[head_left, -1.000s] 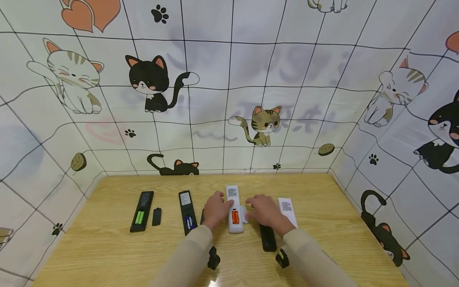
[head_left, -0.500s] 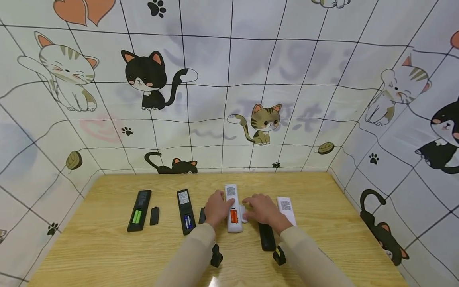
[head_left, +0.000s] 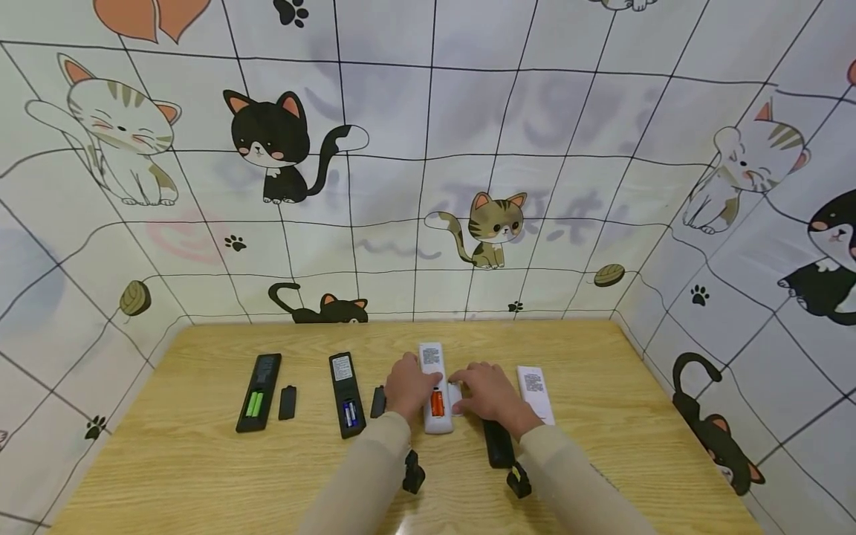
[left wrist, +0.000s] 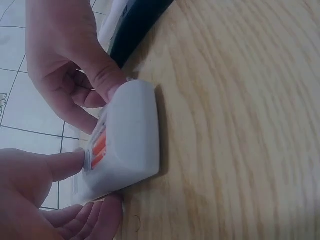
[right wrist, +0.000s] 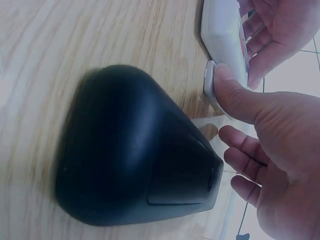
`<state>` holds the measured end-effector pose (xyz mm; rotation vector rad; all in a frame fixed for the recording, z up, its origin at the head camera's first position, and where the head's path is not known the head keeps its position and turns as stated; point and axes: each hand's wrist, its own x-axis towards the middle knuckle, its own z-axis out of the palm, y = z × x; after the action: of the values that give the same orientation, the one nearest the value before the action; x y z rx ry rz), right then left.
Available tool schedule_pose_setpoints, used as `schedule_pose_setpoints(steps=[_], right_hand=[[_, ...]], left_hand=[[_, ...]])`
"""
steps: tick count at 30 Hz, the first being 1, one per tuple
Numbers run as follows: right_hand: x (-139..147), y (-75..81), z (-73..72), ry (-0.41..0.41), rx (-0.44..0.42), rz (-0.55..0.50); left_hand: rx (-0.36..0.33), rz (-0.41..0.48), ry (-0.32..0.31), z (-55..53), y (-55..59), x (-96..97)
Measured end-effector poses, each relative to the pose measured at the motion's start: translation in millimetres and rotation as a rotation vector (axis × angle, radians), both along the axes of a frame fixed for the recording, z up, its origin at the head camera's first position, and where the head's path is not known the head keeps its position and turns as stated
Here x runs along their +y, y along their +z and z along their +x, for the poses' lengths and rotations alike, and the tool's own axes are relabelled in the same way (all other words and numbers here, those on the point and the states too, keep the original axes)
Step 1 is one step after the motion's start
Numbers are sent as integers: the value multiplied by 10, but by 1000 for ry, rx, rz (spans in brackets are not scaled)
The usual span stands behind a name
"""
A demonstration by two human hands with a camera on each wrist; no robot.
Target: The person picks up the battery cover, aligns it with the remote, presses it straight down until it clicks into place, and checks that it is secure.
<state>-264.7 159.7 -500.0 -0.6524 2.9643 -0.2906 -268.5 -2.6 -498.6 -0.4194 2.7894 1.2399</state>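
A white remote control [head_left: 438, 425] lies back side up in the middle of the table, its battery bay uncovered and orange batteries [head_left: 438, 403] inside. My left hand [head_left: 409, 386] holds it from the left, with the thumb on top beside the bay and the other fingers along its side. To its right, my right hand [head_left: 493, 391] pinches a white battery cover [right wrist: 210, 82] lying close against the remote, thumb on the near part and index finger at the far end. A black remote control [right wrist: 115, 150] sits below my right wrist.
Left on the table [head_left: 200, 461] lie two black remotes, one [head_left: 259, 394] with green batteries and one [head_left: 346, 394] with blue ones. Beside them are loose black covers [head_left: 287, 403]. Another white remote [head_left: 536, 390] lies right of my right hand. Cat-patterned cloth [head_left: 388, 186] surrounds the table.
My left hand has shifted slightly rightward on the white remote, showing more of the small black cover beside it. My right hand has stayed almost still at the white cover.
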Motion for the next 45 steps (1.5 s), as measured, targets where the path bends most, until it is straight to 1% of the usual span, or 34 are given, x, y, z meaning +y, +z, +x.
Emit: schedule_pose_setpoints(steps=[7,11,17,24,30,37,41,45], right_hand=[[-32,6,-2,-24,13,-6],[-53,27,1,-42,14,10],[-78,37,10,-54,22,35],[-75,55,19,-50,53,15],[-80,36,-12,-58,58,-5],[-69,118,5,-67,91,-43],[-35,143,28,-64,113,-82],[-14,145,45,-64,137,-115]], left_hand=[[11,-22,2,-29,-2,12],[17,-49,-3,-39,1,34],[-17,-65,16,-28,43,63],[-32,-65,23,-44,61,92],[-60,-33,21,-51,77,91],[-51,13,11,-51,98,85],[-52,57,7,-59,90,65],[-81,109,7,-82,65,26]])
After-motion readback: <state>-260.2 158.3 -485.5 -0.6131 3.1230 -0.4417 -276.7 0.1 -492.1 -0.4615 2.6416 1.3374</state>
